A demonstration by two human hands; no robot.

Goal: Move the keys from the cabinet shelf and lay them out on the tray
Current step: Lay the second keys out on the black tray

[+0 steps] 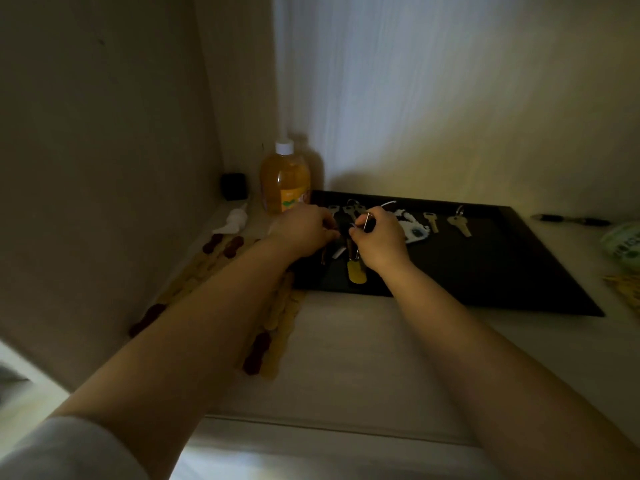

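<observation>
I have both hands over the left part of the black tray (485, 271), which lies on the cabinet shelf (346, 358). My left hand (301, 226) and right hand (379, 237) meet on one bunch of keys (346, 225): the fingers of each are pinched narrow on its ring and dark fob. A yellow tag (356, 273) from the bunch lies on the tray below my right hand. Further right on the tray lie a white keychain (414, 226), a single key (431, 221) and a ringed key (459, 223), apart from one another. An orange bottle (285, 180) stands just beyond the tray's far left corner.
</observation>
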